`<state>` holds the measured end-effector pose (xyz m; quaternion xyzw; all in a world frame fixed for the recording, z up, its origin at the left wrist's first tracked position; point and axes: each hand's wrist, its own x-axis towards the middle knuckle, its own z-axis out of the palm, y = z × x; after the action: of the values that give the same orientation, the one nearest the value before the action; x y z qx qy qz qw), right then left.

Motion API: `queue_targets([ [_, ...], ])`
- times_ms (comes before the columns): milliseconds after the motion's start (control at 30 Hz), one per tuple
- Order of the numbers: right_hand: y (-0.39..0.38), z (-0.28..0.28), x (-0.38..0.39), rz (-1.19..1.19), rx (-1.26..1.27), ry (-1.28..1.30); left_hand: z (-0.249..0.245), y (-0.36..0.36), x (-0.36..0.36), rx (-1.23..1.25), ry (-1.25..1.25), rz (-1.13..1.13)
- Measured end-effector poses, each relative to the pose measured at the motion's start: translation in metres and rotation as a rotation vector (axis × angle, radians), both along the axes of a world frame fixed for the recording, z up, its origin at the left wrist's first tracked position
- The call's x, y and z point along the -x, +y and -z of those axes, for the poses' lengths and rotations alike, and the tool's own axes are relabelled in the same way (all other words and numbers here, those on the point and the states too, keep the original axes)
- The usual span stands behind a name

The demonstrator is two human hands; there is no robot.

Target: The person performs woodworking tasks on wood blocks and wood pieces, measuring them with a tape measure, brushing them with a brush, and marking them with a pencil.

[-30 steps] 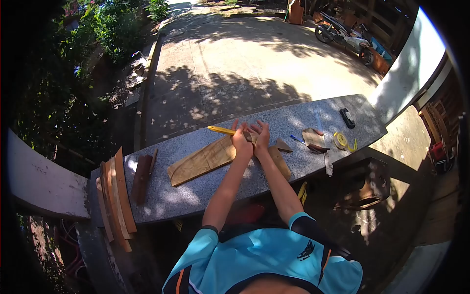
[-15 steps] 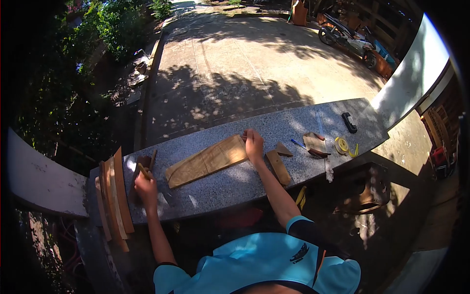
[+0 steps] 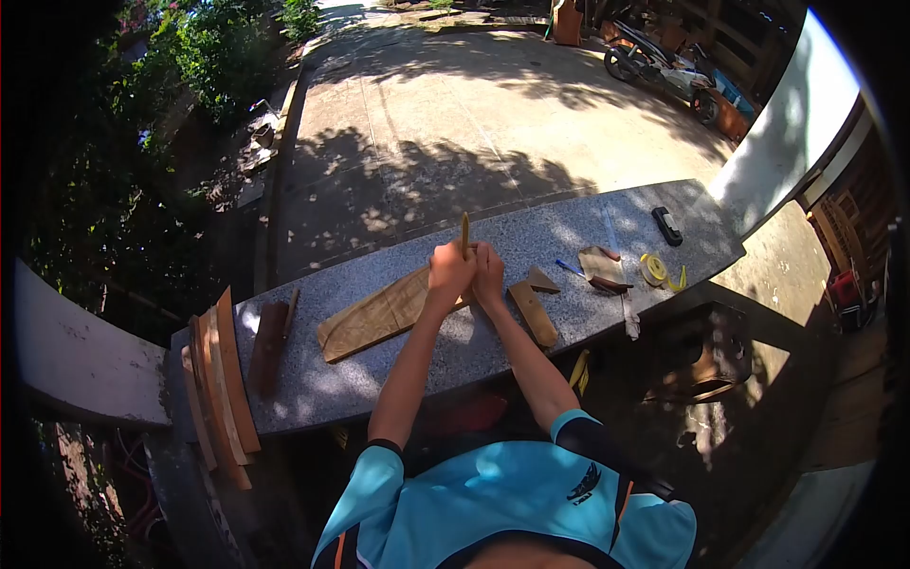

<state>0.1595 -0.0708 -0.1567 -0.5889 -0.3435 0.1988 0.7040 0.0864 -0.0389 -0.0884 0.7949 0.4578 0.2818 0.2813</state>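
Observation:
My left hand [image 3: 450,276] is closed around a thin yellowish stick [image 3: 464,230], whose end points up above the fist. Right beside it, my right hand [image 3: 487,275] is closed at the right end of a flat wooden board [image 3: 374,319]; what its fingers grip is hidden. The board lies slanted on the speckled stone tabletop [image 3: 370,391], its right end partly covered by my hands. To the right of my hands are a short wooden block [image 3: 534,316] and a small triangular offcut [image 3: 543,280].
Long wooden strips [image 3: 226,375] and a dark brown piece [image 3: 269,349] lie at the left. Farther right are a blue pen [image 3: 569,268], yellow tape [image 3: 653,269] and a black tool [image 3: 666,226]. A motorbike [image 3: 664,74] stands beyond the table.
My left hand has moved right, from the dark brown piece to beside my right hand, carrying the stick. My right hand stays at the board's right end. The view has shifted slightly.

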Motion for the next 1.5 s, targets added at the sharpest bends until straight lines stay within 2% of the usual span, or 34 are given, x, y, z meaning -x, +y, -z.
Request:
queue_targets([
  [33,-0.005,-0.011,0.001,0.011,-0.018,-0.048,0.004,0.001,-0.010,0.124,-0.137,0.004],
  [67,0.001,0.006,-0.009,0.088,0.086,-0.001,0.013,0.005,-0.019,0.246,-0.275,0.009],
  [100,0.003,0.007,-0.010,0.152,0.054,0.014,0.009,0.007,-0.024,0.366,-0.416,0.014],
  [133,0.005,0.009,-0.011,0.213,0.020,0.029,0.006,0.003,-0.022,0.373,-0.451,-0.057],
  [167,0.007,0.012,-0.012,0.274,-0.012,0.046,0.007,0.002,-0.018,0.272,-0.402,-0.063],
  [233,0.015,0.020,-0.012,0.164,-0.046,-0.027,0.018,0.008,0.002,0.073,-0.293,-0.081],
  [267,0.016,0.025,-0.010,0.109,-0.056,-0.056,0.035,0.013,0.014,-0.103,-0.256,-0.088],
  [333,0.009,0.019,-0.006,0.023,0.029,-0.050,0.022,0.004,0.049,0.055,-0.272,-0.121],
  [400,0.009,0.018,-0.007,-0.007,0.053,-0.079,0.028,-0.006,0.094,-0.123,-0.281,-0.179],
  [433,0.009,0.022,-0.008,0.000,0.056,-0.127,0.020,-0.010,0.117,0.010,-0.108,-0.310],
  [467,0.010,0.025,-0.010,0.006,0.059,-0.177,0.013,-0.017,0.142,0.048,-0.080,-0.411],
  [533,0.015,0.032,-0.012,0.032,0.058,-0.264,0.028,-0.016,0.206,0.047,-0.037,-0.510],
  [633,0.018,0.034,-0.012,0.076,0.056,-0.332,0.010,-0.024,0.279,0.092,0.159,-0.733],
  [733,0.011,0.017,-0.008,0.037,0.181,-0.419,-0.024,-0.026,0.298,0.059,0.452,-0.631],
  [800,0.000,-0.004,0.010,0.025,0.063,-0.673,-0.048,-0.036,0.266,-0.020,0.417,-0.520],
  [833,-0.006,-0.021,0.022,0.024,-0.005,-0.801,-0.051,-0.036,0.248,0.028,0.439,-0.378],
  [900,-0.032,-0.070,0.068,-0.455,-0.136,-0.571,-0.059,-0.034,0.203,0.142,0.410,-0.077],
  [933,-0.040,-0.087,0.087,-0.671,-0.174,-0.358,-0.058,-0.039,0.179,0.051,0.461,0.059],
  [967,-0.047,-0.094,0.101,-0.877,-0.202,-0.128,-0.042,-0.040,0.166,-0.060,0.207,0.305],
  [1000,-0.041,-0.090,0.095,-0.924,-0.055,-0.075,-0.032,-0.043,0.150,-0.045,0.054,0.314],
  [1033,-0.042,-0.103,0.078,-0.937,0.124,-0.008,-0.040,-0.044,0.143,0.013,0.148,0.349],
  [1100,-0.038,-0.106,0.049,-0.983,0.227,-0.146,-0.061,-0.045,0.130,0.122,0.321,0.413],
  [1133,-0.043,-0.117,0.039,-0.998,0.430,-0.149,-0.049,-0.037,0.131,0.179,0.425,0.466],
  [1200,-0.041,-0.094,0.021,-0.897,0.381,-0.410,-0.028,-0.017,0.135,0.112,0.146,0.558],
  [1233,-0.043,-0.091,0.015,-0.851,0.357,-0.536,-0.016,-0.010,0.140,0.083,0.005,0.592],
  [1267,-0.045,-0.091,0.007,-0.704,0.457,-0.552,-0.004,-0.008,0.148,-0.254,0.280,0.371],
  [1300,-0.051,-0.099,0.004,-0.561,0.555,-0.562,0.005,-0.009,0.154,-0.307,0.365,0.314],
  [1367,-0.065,-0.098,-0.001,-0.497,0.367,-0.345,0.022,-0.010,0.168,-0.407,0.546,0.202],
  [1433,-0.076,-0.092,-0.006,-0.613,0.297,-0.611,0.035,-0.001,0.174,-0.359,0.436,0.206],
  [1467,-0.081,-0.085,-0.010,-0.781,0.300,-0.701,0.039,0.002,0.177,-0.342,0.379,0.210],
  [1500,-0.086,-0.080,-0.007,-0.833,0.340,-0.779,0.038,-0.001,0.181,-0.322,0.363,0.190],
])
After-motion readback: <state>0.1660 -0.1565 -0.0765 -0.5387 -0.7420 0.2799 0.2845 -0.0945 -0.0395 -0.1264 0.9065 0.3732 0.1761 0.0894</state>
